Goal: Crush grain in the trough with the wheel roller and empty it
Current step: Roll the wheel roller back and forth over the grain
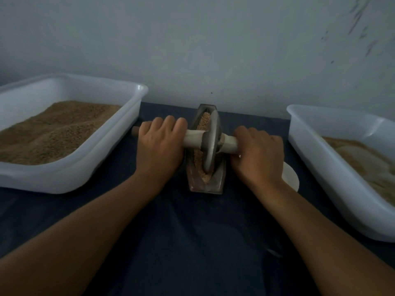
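1. A plain pale wall fills the upper half of the frame, and below it a table under a dark blue cloth (192, 242) runs to the bottom edge; the cloth looks soft and slightly creased, so the trough could creep on it under hard pushes.
2. The white plastic tub at left (70, 178), smooth and round-cornered, holds a deep bed of coarse brown grain; the white plastic tub at right (333, 189) holds a paler, finer-looking heap. Emptying the trough into the wrong one would mix crushed with whole, I judge.
3. The trough (206, 185), a narrow boat-shaped grey metal channel at frame centre, points away from the person and is filled with tan grain (204, 122) close to its rim; a fast stroke could throw kernels over the sides onto the cloth.
4. The wheel roller (210, 142), a thin dull metal disc on a pale wooden axle, stands on edge in the trough. Uneven pressure could tip it out of the groove.
5. The left hand (159, 144) is clenched around the left handle, the right hand (256, 152) around the right.
6. A small white disc (291, 178) peeks out behind the right wrist; what it is I cannot tell.
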